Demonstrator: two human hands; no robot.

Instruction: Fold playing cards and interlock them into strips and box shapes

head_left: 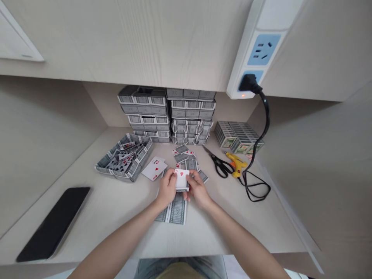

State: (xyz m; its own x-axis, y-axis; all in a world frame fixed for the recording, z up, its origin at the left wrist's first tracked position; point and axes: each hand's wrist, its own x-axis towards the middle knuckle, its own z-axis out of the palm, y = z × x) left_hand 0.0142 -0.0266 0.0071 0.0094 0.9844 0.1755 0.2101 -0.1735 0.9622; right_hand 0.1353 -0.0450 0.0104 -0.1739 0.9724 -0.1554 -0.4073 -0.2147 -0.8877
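Between my two hands is a playing card (181, 181), a two of hearts facing up, its near edge showing a folded strip of grey back pattern. My left hand (167, 188) pinches its left side with the thumb on top. On the right side, my right hand (199, 190) grips it in the same way, some fingers curled underneath. Below the hands, grey-backed cards (178, 211) lie side by side on the desk, partly covered by my left hand. Just beyond are scattered small card pieces (191, 164), and to the left lie face-up cards (155, 167).
A card-built tray (136, 170) holds loose cards at left. Stacked card-built boxes (192, 112) stand at the back. Black scissors (222, 166), a yellow glue gun (236, 164) with its cord, and card packs (240, 135) sit right. A dark phone-like slab (55, 223) lies front left.
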